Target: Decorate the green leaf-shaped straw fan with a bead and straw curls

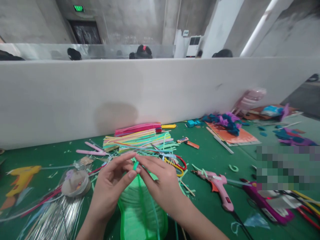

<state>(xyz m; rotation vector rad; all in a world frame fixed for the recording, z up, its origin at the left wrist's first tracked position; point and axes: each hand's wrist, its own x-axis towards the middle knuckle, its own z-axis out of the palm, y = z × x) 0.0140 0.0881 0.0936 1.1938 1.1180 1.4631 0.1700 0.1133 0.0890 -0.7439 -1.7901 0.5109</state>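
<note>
Both my hands meet over the table's near middle, fingertips pinched together. Between them is a small bent loop of green pipe cleaner (135, 165). My left hand (112, 180) grips it with thumb and fingers from the left. From the right, my right hand (160, 178) pinches the same loop, its fingertips touching the left ones. Below the hands lies a bright green leaf-shaped plastic tray (135, 213), partly covered by them. A thin teal strip (155, 216) hangs down across the tray. Just behind my hands are bundled pastel pipe cleaners (140, 141) and scissors with yellow and red handles (180, 163).
A pink glue gun (218, 186) lies right, near a purple power strip (267, 203). At left are a yellow glue gun (22, 178), a small tub (76, 185) and a bundle of wires (57, 216). A white partition (62, 100) stands behind the green table (210, 160).
</note>
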